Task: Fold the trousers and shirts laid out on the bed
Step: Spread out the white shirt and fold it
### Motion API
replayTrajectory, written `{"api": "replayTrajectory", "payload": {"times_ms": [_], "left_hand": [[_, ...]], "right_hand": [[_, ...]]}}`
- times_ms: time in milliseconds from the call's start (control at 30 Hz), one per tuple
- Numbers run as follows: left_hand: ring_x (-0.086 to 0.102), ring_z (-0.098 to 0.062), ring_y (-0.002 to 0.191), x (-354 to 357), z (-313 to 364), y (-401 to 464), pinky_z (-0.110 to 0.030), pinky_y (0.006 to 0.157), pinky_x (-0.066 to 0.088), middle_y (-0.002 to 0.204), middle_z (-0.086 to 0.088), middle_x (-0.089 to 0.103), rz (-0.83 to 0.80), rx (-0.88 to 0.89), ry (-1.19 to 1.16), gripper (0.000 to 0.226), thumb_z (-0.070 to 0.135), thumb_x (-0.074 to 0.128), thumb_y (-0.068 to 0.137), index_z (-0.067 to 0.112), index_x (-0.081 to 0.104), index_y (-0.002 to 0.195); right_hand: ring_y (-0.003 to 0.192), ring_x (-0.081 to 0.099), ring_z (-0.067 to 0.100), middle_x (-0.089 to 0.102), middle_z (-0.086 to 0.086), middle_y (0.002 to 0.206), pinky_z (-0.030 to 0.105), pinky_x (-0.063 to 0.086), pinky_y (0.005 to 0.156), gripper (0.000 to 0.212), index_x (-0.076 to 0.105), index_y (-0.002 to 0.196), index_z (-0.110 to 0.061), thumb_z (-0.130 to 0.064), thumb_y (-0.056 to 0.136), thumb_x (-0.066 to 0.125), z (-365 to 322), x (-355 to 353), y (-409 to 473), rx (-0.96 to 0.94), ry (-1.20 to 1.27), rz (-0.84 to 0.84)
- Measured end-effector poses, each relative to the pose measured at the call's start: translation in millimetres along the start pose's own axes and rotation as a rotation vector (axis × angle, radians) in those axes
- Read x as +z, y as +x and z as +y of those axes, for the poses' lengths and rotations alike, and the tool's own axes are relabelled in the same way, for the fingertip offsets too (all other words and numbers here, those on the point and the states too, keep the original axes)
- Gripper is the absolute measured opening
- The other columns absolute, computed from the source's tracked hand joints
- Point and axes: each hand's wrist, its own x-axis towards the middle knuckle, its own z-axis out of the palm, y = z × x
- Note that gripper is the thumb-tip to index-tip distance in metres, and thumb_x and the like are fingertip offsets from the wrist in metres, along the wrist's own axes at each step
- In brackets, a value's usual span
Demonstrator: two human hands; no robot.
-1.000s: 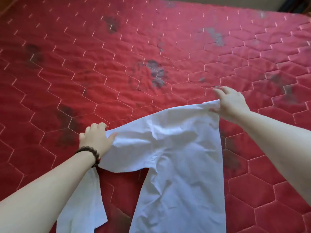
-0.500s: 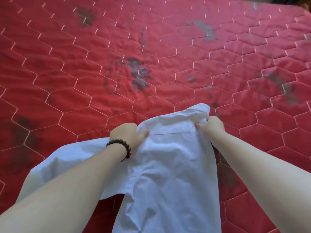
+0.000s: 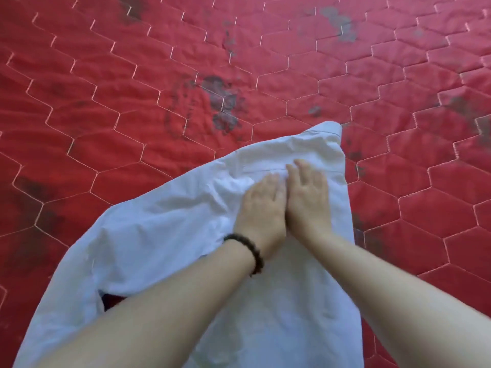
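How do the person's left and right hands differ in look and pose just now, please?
The left hand wears a dark beaded bracelet; the right hand wears nothing. The right hand reaches further up the white shirt than the left hand. Both lie flat, side by side, pressing the shirt onto the red quilted bed.

Left hand (image 3: 261, 205) and right hand (image 3: 309, 197) side by side, flat on white shirt (image 3: 164, 235); red quilted bed (image 3: 132, 115).

Bedroom: red quilted mattress (image 3: 106, 102) underfoot.

Red quilted bed cover (image 3: 111, 144), hexagon stitching, dark stains (image 3: 223, 102) mid-far; bead bracelet (image 3: 251, 252) near centre.
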Motion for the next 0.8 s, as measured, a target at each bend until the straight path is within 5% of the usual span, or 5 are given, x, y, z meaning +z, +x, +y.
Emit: {"api": "replayTrajectory", "payload": {"times_ms": [167,433,567,700,800], "left_hand": [[-0.019,-0.015,0.146,27,-41,-20,-0.049,0.117,-0.010,0.155,0.007,-0.027,-0.109,-0.100,0.243,0.070,0.057,0.011,0.095,0.024,-0.016,0.150],[-0.024,-0.026,0.143,22,-1,-57,-0.046,0.110,-0.026,0.161,-0.014,-0.006,-0.136,0.013,0.326,0.063,0.030,0.004,0.093,0.003,-0.009,0.149],[0.027,-0.021,0.144,19,-3,-120,-0.044,0.115,0.027,0.154,-0.008,0.030,-0.187,0.059,0.247,0.062,0.036,0.021,0.091,0.009,0.037,0.145],[-0.010,-0.018,0.148,16,-45,-148,-0.037,0.118,0.004,0.151,-0.002,-0.026,-0.238,-0.143,0.273,0.072,0.050,0.021,0.098,0.012,-0.013,0.150],[0.008,-0.028,0.148,17,-13,-174,-0.049,0.119,0.010,0.157,-0.015,-0.001,-0.226,-0.065,0.283,0.071,0.046,0.017,0.094,0.002,0.006,0.149]], "right_hand": [[0.149,0.005,0.020,0.011,0.002,0.162,0.050,-0.013,0.116,0.059,0.017,0.153,-0.020,-0.041,0.101,0.032,22,26,-20,-0.047,-0.149,-0.117],[0.146,0.021,0.031,0.023,0.013,0.157,0.061,0.007,0.114,0.057,0.031,0.148,-0.004,-0.019,0.095,0.045,5,13,-83,-0.044,-0.096,-0.063],[0.141,0.032,0.028,0.035,0.010,0.152,0.063,0.016,0.112,0.058,0.040,0.143,-0.005,-0.032,0.093,0.034,-4,15,-149,-0.047,-0.100,-0.161],[0.145,0.023,0.026,0.026,0.009,0.156,0.062,0.005,0.114,0.064,0.032,0.147,-0.005,-0.041,0.095,0.024,27,7,-184,0.153,-0.141,-0.123],[0.140,0.034,0.032,0.035,0.016,0.151,0.062,0.013,0.112,0.062,0.040,0.142,0.002,-0.032,0.092,0.032,-3,5,-212,0.132,-0.100,-0.073]]}}
